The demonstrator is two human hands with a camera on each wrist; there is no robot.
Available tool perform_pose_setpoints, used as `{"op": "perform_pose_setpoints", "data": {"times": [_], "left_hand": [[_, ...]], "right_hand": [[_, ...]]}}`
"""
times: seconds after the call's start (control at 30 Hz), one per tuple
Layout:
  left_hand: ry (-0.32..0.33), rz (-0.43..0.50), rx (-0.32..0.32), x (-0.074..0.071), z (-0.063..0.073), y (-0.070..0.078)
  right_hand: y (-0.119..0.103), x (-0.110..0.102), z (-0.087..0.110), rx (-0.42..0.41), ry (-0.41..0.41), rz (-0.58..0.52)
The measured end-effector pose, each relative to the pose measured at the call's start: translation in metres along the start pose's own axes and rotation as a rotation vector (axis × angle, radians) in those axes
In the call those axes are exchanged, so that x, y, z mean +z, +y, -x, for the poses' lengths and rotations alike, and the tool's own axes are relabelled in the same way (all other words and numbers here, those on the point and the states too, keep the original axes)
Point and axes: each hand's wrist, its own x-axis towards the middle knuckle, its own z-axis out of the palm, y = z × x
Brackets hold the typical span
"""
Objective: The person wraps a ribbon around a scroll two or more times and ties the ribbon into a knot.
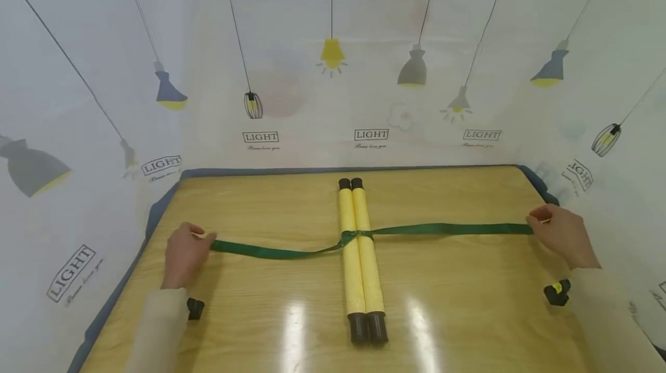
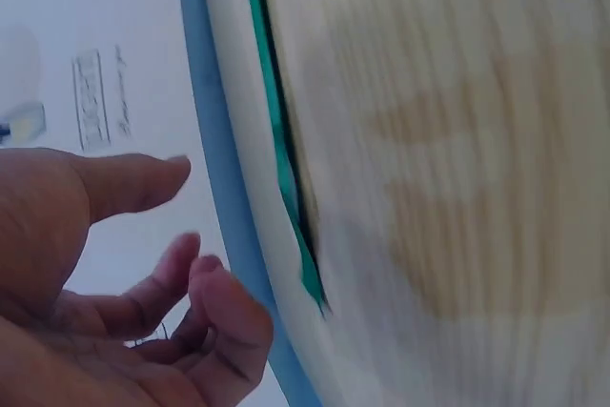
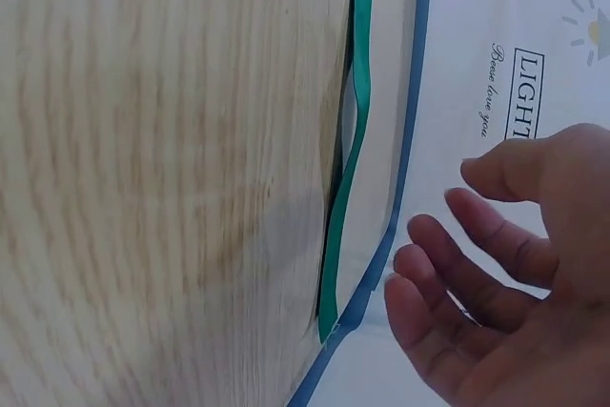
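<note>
Two yellow tubes with black end caps (image 1: 361, 269) lie side by side on the table. A green ribbon (image 1: 442, 229) passes round their middle, crossing or knotted on top, and its two tails stretch out left and right. Beside the left tail's end is my left hand (image 1: 187, 254); in the left wrist view its thumb and fingers are apart, and the ribbon end (image 2: 310, 278) lies loose on the wood. My right hand (image 1: 564, 234) is by the right tail's end. The right wrist view shows its fingers spread and loosely bent, away from the ribbon (image 3: 334, 264).
The wooden table (image 1: 270, 205) has a blue edge, with a white lamp-printed sheet (image 1: 312, 113) rising round its back and sides. A small black object (image 1: 195, 308) shows by the left sleeve, and another black piece with a yellow mark (image 1: 557, 292) by the right sleeve.
</note>
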Motion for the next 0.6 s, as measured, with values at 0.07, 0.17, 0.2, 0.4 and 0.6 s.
{"op": "perform_pose_setpoints", "data": {"times": [0.07, 0.17, 0.2, 0.4, 0.6], "left_hand": [[-0.066, 0.003, 0.019, 0.006, 0.004, 0.012], [-0.176, 0.003, 0.06, 0.021, 0.009, 0.034], [-0.206, 0.005, 0.071, 0.026, 0.011, 0.041], [-0.351, 0.003, 0.171, 0.054, 0.03, 0.08], [-0.406, -0.049, 0.206, 0.084, 0.044, 0.11]], "right_hand": [[-0.003, -0.001, -0.002, 0.03, -0.022, 0.016], [-0.006, -0.001, -0.004, 0.08, -0.066, 0.025], [-0.006, 0.0, -0.004, 0.092, -0.08, 0.028], [-0.014, 0.009, -0.01, 0.16, -0.172, 0.059], [-0.017, 0.015, -0.021, 0.243, -0.273, 0.137]]}}
